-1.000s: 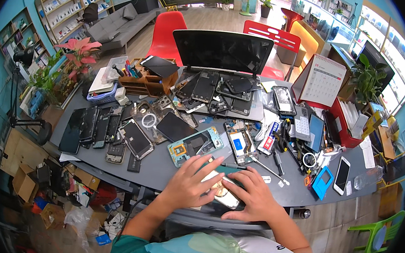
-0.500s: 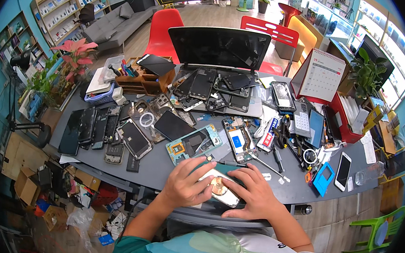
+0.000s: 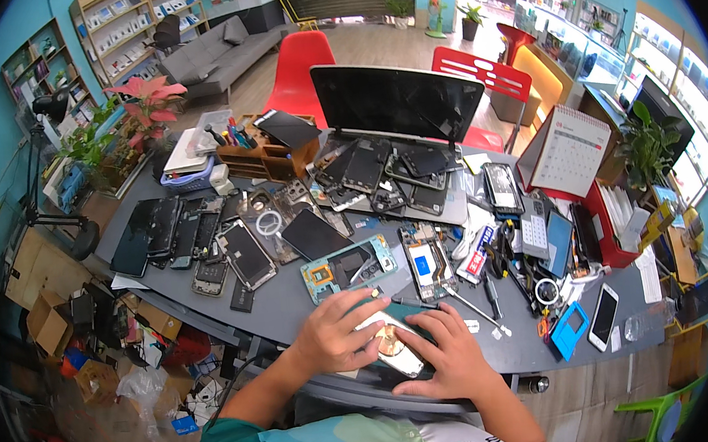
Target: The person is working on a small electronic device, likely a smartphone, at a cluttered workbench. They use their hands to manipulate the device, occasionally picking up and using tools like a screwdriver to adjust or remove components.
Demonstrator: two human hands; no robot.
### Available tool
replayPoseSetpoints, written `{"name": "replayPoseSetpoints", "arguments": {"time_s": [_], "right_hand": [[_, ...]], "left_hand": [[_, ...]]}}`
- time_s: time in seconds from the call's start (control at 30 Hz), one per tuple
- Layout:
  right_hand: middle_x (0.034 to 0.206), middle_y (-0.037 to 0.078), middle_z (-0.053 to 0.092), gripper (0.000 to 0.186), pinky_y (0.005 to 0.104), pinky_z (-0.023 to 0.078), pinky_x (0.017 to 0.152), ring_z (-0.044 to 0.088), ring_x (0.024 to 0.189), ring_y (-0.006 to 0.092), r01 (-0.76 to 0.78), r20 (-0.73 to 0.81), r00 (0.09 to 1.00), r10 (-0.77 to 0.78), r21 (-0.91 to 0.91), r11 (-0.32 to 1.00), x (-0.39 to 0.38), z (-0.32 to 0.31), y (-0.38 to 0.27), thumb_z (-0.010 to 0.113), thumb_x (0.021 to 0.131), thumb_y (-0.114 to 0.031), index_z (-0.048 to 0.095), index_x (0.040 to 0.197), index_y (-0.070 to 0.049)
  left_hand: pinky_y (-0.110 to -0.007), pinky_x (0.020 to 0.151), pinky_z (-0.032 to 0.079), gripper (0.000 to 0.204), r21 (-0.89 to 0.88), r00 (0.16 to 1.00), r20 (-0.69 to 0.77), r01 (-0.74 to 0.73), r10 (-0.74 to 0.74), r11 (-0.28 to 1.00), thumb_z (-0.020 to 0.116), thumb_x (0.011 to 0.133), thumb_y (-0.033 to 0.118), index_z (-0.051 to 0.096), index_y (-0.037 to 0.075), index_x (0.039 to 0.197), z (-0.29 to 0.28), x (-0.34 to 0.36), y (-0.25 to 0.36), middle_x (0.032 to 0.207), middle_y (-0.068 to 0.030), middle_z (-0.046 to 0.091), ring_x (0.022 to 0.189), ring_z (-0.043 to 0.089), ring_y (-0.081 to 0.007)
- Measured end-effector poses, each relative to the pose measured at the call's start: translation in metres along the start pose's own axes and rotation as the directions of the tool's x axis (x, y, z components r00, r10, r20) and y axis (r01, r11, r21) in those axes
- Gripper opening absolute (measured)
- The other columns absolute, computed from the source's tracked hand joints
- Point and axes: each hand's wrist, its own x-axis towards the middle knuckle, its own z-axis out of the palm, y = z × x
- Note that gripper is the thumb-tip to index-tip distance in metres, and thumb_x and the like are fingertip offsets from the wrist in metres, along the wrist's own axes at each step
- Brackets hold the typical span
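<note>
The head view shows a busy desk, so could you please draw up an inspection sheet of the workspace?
Surface: grey desk, largely covered.
Things at hand: opened phone with a round copper-coloured part; teal-framed phone housing beyond it.
Clutter: laptop heaped with phone parts; tools crowded right of centre.
Hands: left hand at the phone's left side, right hand at its right; exact grip unclear.
Cables: white cable bunched beside a red-and-blue package.
Surroundings: red chair and grey sofa beyond; cardboard box on the cluttered floor, left.
</note>
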Motion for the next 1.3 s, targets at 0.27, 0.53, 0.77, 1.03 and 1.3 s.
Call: {"name": "replayPoseSetpoints", "arguments": {"time_s": [0.27, 0.53, 0.77, 1.03, 1.3], "right_hand": [[0.151, 0.015, 0.07, 0.1, 0.0683, 0.045, 0.13, 0.067, 0.14, 0.0399, -0.003, -0.008, 1.0, 0.003, -0.005, 1.0, 0.0, 0.002, 0.001, 0.099, 0.08, -0.077, 0.078, 0.155, -0.015], [0.15, 0.015, 0.07, 0.1, 0.0687, 0.045, 0.13, 0.067, 0.14, 0.0404, 0.009, -0.022, 1.0, -0.01, -0.017, 1.0, -0.002, 0.004, 0.001, 0.099, 0.08, -0.077, 0.077, 0.156, -0.015], [0.15, 0.016, 0.07, 0.101, 0.069, 0.045, 0.131, 0.067, 0.139, 0.0406, 0.006, -0.018, 1.0, -0.006, -0.016, 1.0, -0.002, 0.003, 0.0, 0.098, 0.08, -0.077, 0.077, 0.157, -0.015], [0.15, 0.015, 0.07, 0.102, 0.069, 0.045, 0.13, 0.067, 0.139, 0.04, 0.005, -0.012, 1.0, -0.005, -0.006, 1.0, -0.002, 0.004, 0.001, 0.097, 0.081, -0.079, 0.077, 0.158, -0.016], [0.151, 0.016, 0.07, 0.102, 0.0693, 0.045, 0.13, 0.067, 0.139, 0.0409, 0.013, -0.022, 1.0, -0.013, -0.008, 1.0, -0.004, 0.005, 0.002, 0.096, 0.081, -0.08, 0.076, 0.157, -0.015]], "left_hand": [[-0.049, 0.101, 0.066, 0.017, 0.025, 0.997, -0.074, -0.029, 0.031, 0.999, 0.086, 0.083, 0.014, 0.084, 0.007, 0.098, -0.004, -0.002, 0.001, 0.144, -0.0098, 0.084, 0.132, 0.076, -0.0358], [-0.051, 0.109, 0.063, 0.034, -0.048, 0.999, 0.042, 0.032, -0.03, 0.998, 0.087, 0.085, 0.014, 0.085, 0.006, 0.118, -0.006, 0.005, 0.004, 0.166, -0.0133, 0.072, 0.139, 0.074, -0.0377], [-0.051, 0.103, 0.065, 0.028, -0.017, 1.0, -0.003, -0.002, 0.002, 1.0, 0.086, 0.086, 0.017, 0.089, 0.01, 0.112, 0.0, -0.002, 0.0, 0.153, -0.009, 0.08, 0.139, 0.073, -0.0364], [-0.049, 0.098, 0.067, 0.021, 0.022, 0.997, -0.071, -0.023, 0.025, 0.999, 0.088, 0.079, 0.01, 0.086, 0.008, 0.1, 0.002, -0.009, 0.0, 0.139, -0.0076, 0.085, 0.131, 0.076, -0.0327], [-0.051, 0.108, 0.063, 0.029, -0.023, 0.999, -0.018, 0.035, -0.035, 0.999, 0.087, 0.084, 0.015, 0.084, 0.004, 0.111, -0.008, 0.003, 0.009, 0.151, -0.0119, 0.079, 0.136, 0.075, -0.0375]]}}
